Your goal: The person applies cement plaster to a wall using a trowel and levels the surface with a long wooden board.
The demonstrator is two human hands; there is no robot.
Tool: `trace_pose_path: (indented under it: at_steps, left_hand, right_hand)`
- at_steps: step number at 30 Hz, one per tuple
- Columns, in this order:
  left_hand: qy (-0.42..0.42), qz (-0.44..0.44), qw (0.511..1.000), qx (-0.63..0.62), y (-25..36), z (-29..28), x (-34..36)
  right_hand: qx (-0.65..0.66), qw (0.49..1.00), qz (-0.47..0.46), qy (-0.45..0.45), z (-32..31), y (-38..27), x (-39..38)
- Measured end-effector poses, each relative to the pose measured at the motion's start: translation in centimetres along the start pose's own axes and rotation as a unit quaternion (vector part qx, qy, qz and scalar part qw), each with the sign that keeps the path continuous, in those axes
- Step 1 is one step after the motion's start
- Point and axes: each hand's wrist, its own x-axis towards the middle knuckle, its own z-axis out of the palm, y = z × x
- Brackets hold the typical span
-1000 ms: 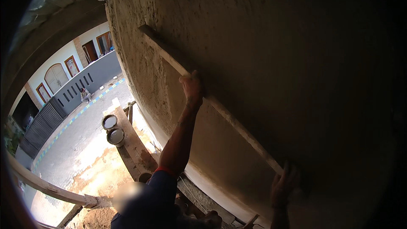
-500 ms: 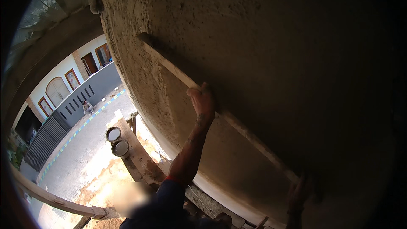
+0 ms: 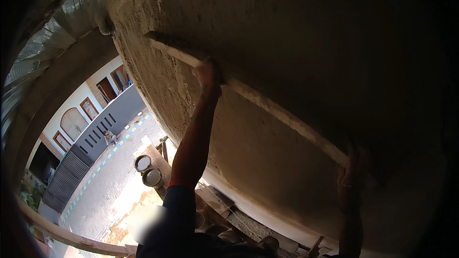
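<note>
A long pale wooden straightedge [image 3: 267, 107] lies flat against a wet, rough plastered wall [image 3: 287, 43], slanting from upper left to lower right. My left hand [image 3: 207, 77] grips it near its upper part, arm stretched up in a dark sleeve with a red cuff. My right hand [image 3: 351, 181] holds the lower end in deep shadow. Fresh plaster clings to the top end of the board [image 3: 165, 43].
Two round buckets [image 3: 147, 171] stand on a wooden plank [image 3: 162, 162] far below. A bamboo scaffold pole [image 3: 62, 234] crosses the lower left. A paved street [image 3: 110, 181], a grey fence and a house lie beneath. Corrugated roofing [image 3: 52, 48] hangs at upper left.
Both hands have slid the straightedge upward along the wall, and the view has tilted up with them.
</note>
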Motion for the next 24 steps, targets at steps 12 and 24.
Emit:
trace_pose_path:
  at_steps: [12,24]
  left_hand:
    - [0.013,0.107,0.993,0.044,-0.5,1.7,-7.5]
    - [-0.064,0.232,0.939,0.246,15.7,5.7,6.5]
  right_hand:
    - [-0.111,0.992,-0.001,0.061,2.9,7.7,-6.3]
    - [-0.069,0.993,0.026,0.094,-5.7,-1.9,5.5]
